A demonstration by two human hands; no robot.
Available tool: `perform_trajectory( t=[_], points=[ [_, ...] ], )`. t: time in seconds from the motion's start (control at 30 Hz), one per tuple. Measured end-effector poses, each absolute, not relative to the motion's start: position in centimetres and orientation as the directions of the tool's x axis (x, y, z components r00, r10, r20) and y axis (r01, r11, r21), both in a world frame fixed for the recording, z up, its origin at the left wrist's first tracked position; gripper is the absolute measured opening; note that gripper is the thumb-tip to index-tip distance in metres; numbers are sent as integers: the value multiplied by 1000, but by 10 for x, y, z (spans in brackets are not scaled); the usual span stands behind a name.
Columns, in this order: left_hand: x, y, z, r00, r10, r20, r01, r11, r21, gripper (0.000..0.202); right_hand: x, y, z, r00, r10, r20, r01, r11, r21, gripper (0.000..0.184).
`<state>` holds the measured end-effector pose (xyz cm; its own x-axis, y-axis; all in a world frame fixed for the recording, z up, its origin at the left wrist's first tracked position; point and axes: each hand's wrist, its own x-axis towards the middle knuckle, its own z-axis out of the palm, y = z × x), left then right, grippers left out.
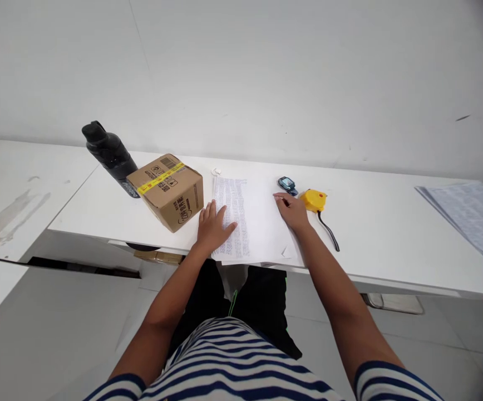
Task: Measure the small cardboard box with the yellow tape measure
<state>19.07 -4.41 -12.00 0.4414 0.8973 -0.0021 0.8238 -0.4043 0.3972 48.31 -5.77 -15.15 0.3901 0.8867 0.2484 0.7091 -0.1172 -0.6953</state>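
The left hand (212, 225) is laid flat, fingers spread, on the printed sheet (233, 214) at frame centre; nothing is gripped. The right hand (291, 210) is placed palm down on the white paper (266, 223) just right of the sheet, fingers loosely curled; whether anything is held beneath it cannot be told. The sheet and paper are positioned at the near edge of the white table (392, 234). A cardboard box (167, 191) is located just left of the left hand, with a black bottle (110, 153) behind it. A small blue device (287, 185) and a yellow tape measure (314, 200) are located just beyond the right hand. A paper stack (471, 217) is seen at the right edge.
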Motion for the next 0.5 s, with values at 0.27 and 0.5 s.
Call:
perform_trajectory(
  t=[0.27, 0.5],
  points=[
    [188, -38, -126, 393, 913, 108, 736, -383, 558, 51, 481, -67, -151, 301, 908, 293, 712, -9, -702, 54],
    [152, -82, -106, 259, 744, 616, 460, -656, 598, 25, 491, -84, -160, 247, 902, 353, 785, 28, -619, 59]
  ],
)
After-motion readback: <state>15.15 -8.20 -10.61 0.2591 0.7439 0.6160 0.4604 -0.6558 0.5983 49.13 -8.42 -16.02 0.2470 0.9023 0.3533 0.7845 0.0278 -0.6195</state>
